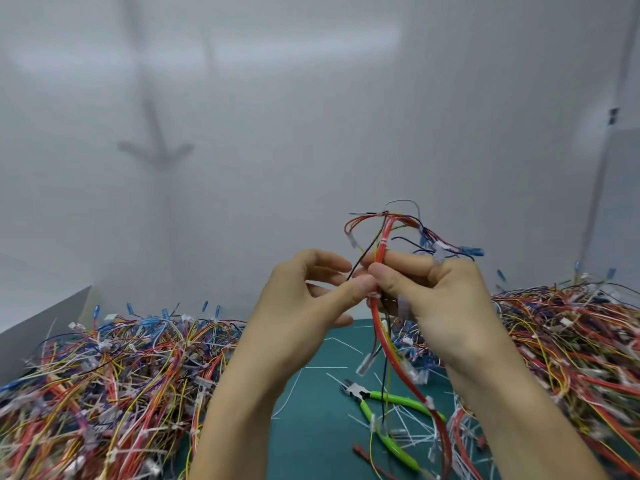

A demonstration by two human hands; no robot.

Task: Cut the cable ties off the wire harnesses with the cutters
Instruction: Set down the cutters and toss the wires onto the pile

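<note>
Forearms rise from the bottom edge, hands up at mid-frame and close together. Left hand [301,306] pinches with thumb and fingertips at the harness [383,230], right at a white tie [373,295]. Right hand [440,299] has fingers curled round the red bundle just beside it. So both hands are clamped on the one harness, held upright above the mat [311,427]. A second tie [383,242] sits above the right fingers.

Cutters [394,399], green handles, lie on the mat below the hands, nobody touching them. Harness tail hangs down over them.

Handling, my read: the harness is light and floppy, loose ends spring out, and connectors [471,251] snag on neighbours. Best hold is the thick red bundle right next to a tie, so the tie stands clear for the blades. Ties look thin and stiff and will likely fly off when cut. Wire insulation is soft and easy to nick.

Containers: none clearly seen. A grey panel [38,334] at far left may be a box wall, cannot tell. Harnesses lie in loose heaps on the table: left pile [104,382], right pile [571,348]. White scraps [412,427] of cut tie are scattered on the mat around the cutters.
</note>
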